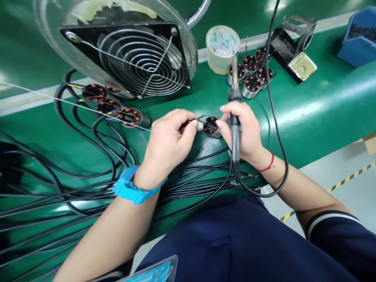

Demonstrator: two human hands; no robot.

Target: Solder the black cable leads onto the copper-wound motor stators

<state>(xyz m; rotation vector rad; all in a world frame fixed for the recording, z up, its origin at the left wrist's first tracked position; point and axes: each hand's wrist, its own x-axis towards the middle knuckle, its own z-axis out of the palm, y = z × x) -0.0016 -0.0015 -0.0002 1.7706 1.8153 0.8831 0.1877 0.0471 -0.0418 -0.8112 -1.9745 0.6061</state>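
My left hand (167,143) pinches a thin black wire (195,120) whose end reaches a small motor stator (210,125) with copper windings. My right hand (245,131) steadies that stator with its fingertips and grips a soldering iron (235,105) that points up and away, its tip over the table. The iron's black cord (277,129) loops from above round my right wrist. A blue strap sits on my left wrist, a red thread on the right.
A fan (141,58) with a wire guard stands at the back left. Three wired stators (108,103) lie before it. Several bare stators (252,72), a tape roll (221,47), an iron stand (293,51) and a blue bin (358,37) lie at the back right. Black cables (73,196) cover the green mat's left.
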